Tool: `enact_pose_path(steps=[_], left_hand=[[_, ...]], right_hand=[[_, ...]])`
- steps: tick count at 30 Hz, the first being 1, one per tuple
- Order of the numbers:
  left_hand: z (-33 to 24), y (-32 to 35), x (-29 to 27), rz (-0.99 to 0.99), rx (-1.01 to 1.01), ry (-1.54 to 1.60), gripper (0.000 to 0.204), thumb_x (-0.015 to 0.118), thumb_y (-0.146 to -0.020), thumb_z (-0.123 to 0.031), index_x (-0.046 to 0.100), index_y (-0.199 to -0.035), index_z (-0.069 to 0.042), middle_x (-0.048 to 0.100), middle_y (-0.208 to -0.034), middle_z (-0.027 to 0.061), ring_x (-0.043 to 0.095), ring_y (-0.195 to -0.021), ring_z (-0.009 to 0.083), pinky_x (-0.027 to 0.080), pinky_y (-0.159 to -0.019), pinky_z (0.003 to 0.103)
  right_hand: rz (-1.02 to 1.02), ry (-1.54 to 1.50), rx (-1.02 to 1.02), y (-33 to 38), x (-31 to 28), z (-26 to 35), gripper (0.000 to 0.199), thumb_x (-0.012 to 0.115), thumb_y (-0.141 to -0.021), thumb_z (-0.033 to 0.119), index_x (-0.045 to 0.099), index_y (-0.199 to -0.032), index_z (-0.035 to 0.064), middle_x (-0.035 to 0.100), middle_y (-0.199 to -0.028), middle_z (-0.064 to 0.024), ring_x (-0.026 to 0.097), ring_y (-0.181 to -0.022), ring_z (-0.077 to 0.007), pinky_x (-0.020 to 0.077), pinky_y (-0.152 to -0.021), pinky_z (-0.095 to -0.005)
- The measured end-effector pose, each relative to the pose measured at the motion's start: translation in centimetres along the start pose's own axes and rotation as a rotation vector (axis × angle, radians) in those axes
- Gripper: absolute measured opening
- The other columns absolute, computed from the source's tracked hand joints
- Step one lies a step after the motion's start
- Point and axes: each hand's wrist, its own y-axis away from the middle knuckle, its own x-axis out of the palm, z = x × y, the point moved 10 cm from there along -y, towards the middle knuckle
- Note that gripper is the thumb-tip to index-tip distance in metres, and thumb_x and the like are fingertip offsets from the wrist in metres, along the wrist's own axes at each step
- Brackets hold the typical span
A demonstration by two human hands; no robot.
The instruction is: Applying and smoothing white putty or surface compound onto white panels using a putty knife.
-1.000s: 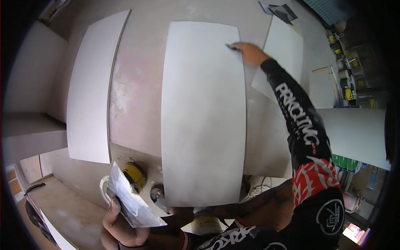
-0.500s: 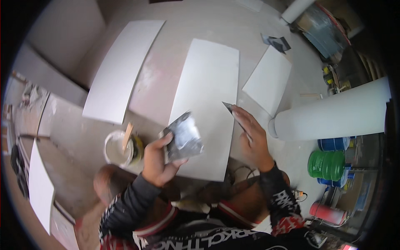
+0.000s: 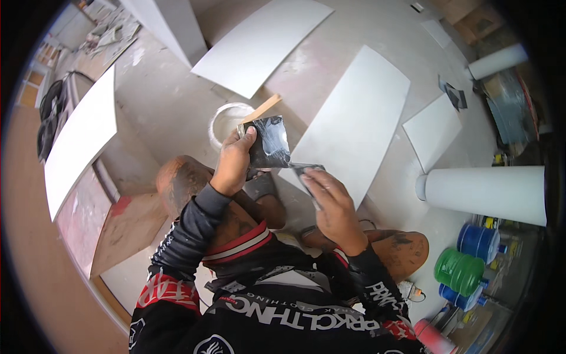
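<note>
My left hand (image 3: 232, 160) holds up a dark square plate (image 3: 259, 147), its thumb pressed on the face. A smear of white putty (image 3: 275, 137) lies on that plate. In my right hand (image 3: 336, 206) is a thin dark flat scraper (image 3: 308, 169), with the fingers laid along it. The scraper's edge meets or nearly meets the plate's lower right corner; I cannot tell if they touch. Behind the plate stands a round tub (image 3: 214, 125) of whitish paste, partly hidden, with a wooden stick (image 3: 265, 107) leaning out of it. A white panel (image 3: 359, 118) lies beyond my right hand.
More white panels lie at the far middle (image 3: 265, 41) and far right (image 3: 435, 130); another white panel (image 3: 85, 141) leans at left. Dark scraps (image 3: 453, 96) rest by the right one. A white cylinder (image 3: 483, 192) and green and blue water jugs (image 3: 460, 271) are at right.
The view has swung left, so the panels appear farther right. My hands have come together, bringing the scraper from well apart to the plate's corner. Both hands keep their hold.
</note>
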Motion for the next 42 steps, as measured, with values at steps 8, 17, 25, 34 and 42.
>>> enact_pose_path(steps=[8, 17, 25, 34, 42], left_hand=[[-0.6, 6.6, -9.7, -0.11, -0.051, -0.321, 0.031, 0.05, -0.098, -0.018, 0.055, -0.118, 0.005, 0.064, -0.097, 0.0072, 0.062, -0.085, 0.0156, 0.05, -0.078, 0.03], [-1.7, 9.9, -13.9, -0.392, 0.149, -0.011, 0.027, 0.049, -0.098, -0.02, 0.055, -0.113, 0.002, 0.063, -0.084, 0.0063, 0.061, -0.061, 0.0152, 0.051, -0.051, 0.028], [-4.4, 9.4, -13.1, -0.45, 0.435, -0.184, 0.028, 0.054, -0.096, -0.016, 0.057, -0.116, 0.004, 0.064, -0.098, 0.0068, 0.061, -0.086, 0.0136, 0.05, -0.076, 0.028], [-3.8, 11.1, 0.6, 0.009, 1.088, -1.25, 0.063, 0.056, -0.069, 0.012, 0.055, -0.13, -0.007, 0.054, -0.136, 0.0166, 0.053, -0.119, 0.038, 0.04, -0.101, 0.044], [-4.9, 4.4, -0.1, -0.141, 0.702, -1.175, 0.05, 0.061, -0.086, -0.001, 0.05, -0.135, -0.006, 0.061, -0.116, 0.0254, 0.058, -0.107, 0.0421, 0.047, -0.092, 0.04]], right_hand=[[0.02, -0.219, -0.114, -6.4, 10.4, 0.2, 0.038, 0.052, -0.084, -0.001, 0.06, -0.121, 0.0025, 0.06, -0.123, -0.0171, 0.055, -0.115, -0.0363, 0.0449, -0.095, -0.0411], [-0.118, -0.848, 0.903, -7.3, 25.3, -16.3, 0.03, 0.063, -0.088, 0.01, 0.059, -0.113, -0.0059, 0.066, -0.105, -0.0162, 0.065, -0.092, -0.0255, 0.0528, -0.078, -0.0375], [-0.065, -1.036, 1.076, -3.1, 22.7, -15.1, 0.029, 0.061, -0.091, 0.012, 0.054, -0.118, 0.005, 0.06, -0.106, -0.0073, 0.061, -0.091, -0.0208, 0.0595, -0.066, -0.0414], [0.131, -2.336, 1.139, -3.5, 21.6, -5.2, 0.022, 0.042, -0.101, 0.028, 0.056, -0.089, 0.0155, 0.048, -0.059, 0.0043, 0.042, -0.041, -0.0056, 0.0331, -0.035, -0.0189], [0.549, -2.282, 0.92, -0.6, 20.4, -2.2, 0.036, 0.054, -0.096, 0.043, 0.053, -0.073, 0.0148, 0.036, -0.049, 0.0043, 0.034, -0.039, -0.0091, 0.0252, -0.037, -0.0225]])
